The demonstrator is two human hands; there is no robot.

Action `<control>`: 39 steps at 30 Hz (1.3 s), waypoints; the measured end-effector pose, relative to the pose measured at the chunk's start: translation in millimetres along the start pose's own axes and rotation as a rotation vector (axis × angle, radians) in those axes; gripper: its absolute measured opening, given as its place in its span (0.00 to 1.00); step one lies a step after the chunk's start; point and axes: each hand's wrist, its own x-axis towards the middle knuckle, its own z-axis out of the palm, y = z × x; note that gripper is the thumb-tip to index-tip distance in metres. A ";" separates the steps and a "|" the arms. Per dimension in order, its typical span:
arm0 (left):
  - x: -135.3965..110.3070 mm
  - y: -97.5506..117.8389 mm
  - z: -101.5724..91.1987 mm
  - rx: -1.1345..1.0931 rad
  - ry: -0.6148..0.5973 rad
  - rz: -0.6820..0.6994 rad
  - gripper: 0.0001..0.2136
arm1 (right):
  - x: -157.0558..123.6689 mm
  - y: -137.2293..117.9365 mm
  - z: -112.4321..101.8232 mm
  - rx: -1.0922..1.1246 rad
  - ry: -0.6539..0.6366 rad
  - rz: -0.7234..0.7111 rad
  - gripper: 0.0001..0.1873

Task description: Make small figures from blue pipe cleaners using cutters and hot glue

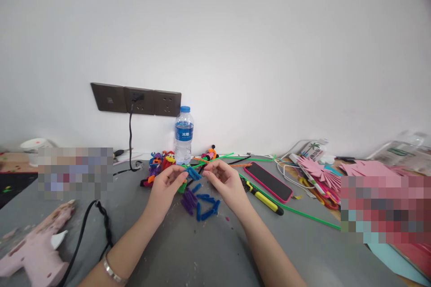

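My left hand (170, 180), a bracelet on its wrist, pinches a short blue pipe cleaner piece (193, 173) between thumb and forefinger. Opposite it, my right hand (220, 178) has its fingers curled and thumb pressed close; what they grip, if anything, is hidden. Below the hands lie several cut blue pipe cleaner pieces (206, 197) and a bundle of purple pieces (189, 202). A green fuzzy bit (182, 187) shows under my left fingertips. Behind that hand stand colourful pipe cleaner figures (156, 164), partly covered by it.
A water bottle (184, 136) stands against the wall. To the right are a phone (269, 181), a yellow-and-black cutter (266, 201), a long green pipe cleaner (310, 218) and pink folded paper (319, 172). At left lie a pink glue gun (37, 251) and its black cord (107, 224).
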 end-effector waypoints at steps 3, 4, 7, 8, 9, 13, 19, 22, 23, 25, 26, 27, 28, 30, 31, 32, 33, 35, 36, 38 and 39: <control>0.1 0.1 0.7 0.030 -0.023 0.011 0.12 | -0.8 1.5 0.4 -0.078 0.001 -0.052 0.10; -0.1 0.7 1.1 0.040 -0.030 0.020 0.12 | -1.1 1.8 0.9 -0.100 -0.004 -0.069 0.09; -0.7 2.7 2.5 0.059 -0.050 0.049 0.11 | -1.4 2.8 2.6 -0.127 -0.023 -0.087 0.08; -0.9 2.9 2.8 0.061 -0.055 0.056 0.11 | -1.3 3.2 3.1 -0.122 -0.035 -0.079 0.08; -0.9 2.8 2.9 0.061 -0.057 0.062 0.11 | -1.3 3.6 3.4 -0.110 -0.046 -0.065 0.08; -0.5 -0.5 2.1 0.046 -0.054 0.060 0.12 | -0.8 4.5 4.4 -0.052 -0.087 -0.004 0.07; 0.5 -4.2 1.3 0.018 -0.057 0.047 0.11 | -1.2 1.4 6.2 -0.069 -0.104 -0.011 0.07; 0.8 -3.6 1.5 0.023 -0.053 0.055 0.10 | -1.8 1.2 7.0 -0.116 -0.079 -0.039 0.07; 0.8 -3.2 1.6 0.030 -0.050 0.058 0.10 | -2.0 1.5 7.1 -0.131 -0.068 -0.048 0.06; 0.8 -2.2 1.8 0.043 -0.042 0.065 0.10 | -2.1 2.1 7.0 -0.146 -0.054 -0.063 0.06; 0.8 -1.9 1.9 0.048 -0.039 0.069 0.10 | -2.1 2.3 6.8 -0.148 -0.051 -0.069 0.06; 0.7 -1.9 1.9 0.052 -0.038 0.072 0.09 | -2.0 2.4 6.5 -0.146 -0.050 -0.073 0.06; 0.6 -2.0 1.8 0.056 -0.036 0.078 0.09 | -1.9 2.4 6.0 -0.144 -0.052 -0.075 0.07; 0.4 -3.0 1.4 0.075 -0.034 0.092 0.08 | -1.6 2.5 5.0 -0.142 -0.065 -0.066 0.07; 0.4 -3.7 1.1 0.090 -0.036 0.100 0.08 | -1.5 2.6 4.5 -0.141 -0.077 -0.051 0.07; 0.3 -4.5 0.7 0.107 -0.040 0.108 0.07 | -1.4 2.9 4.2 -0.138 -0.088 -0.033 0.07; 0.4 -5.2 0.3 0.123 -0.046 0.114 0.07 | -1.4 3.3 4.0 -0.132 -0.099 -0.013 0.07; 0.7 -6.4 -0.3 0.144 -0.063 0.117 0.07 | -1.6 4.1 4.2 -0.114 -0.115 0.020 0.06; 0.8 -6.6 -0.5 0.147 -0.071 0.114 0.07 | -1.7 4.4 4.5 -0.101 -0.120 0.030 0.06; 1.1 -6.4 -0.5 0.140 -0.074 0.102 0.07 | -2.0 4.5 5.2 -0.075 -0.128 0.044 0.06; 1.1 -5.9 -0.5 0.134 -0.072 0.091 0.08 | -2.1 4.3 5.4 -0.062 -0.131 0.051 0.06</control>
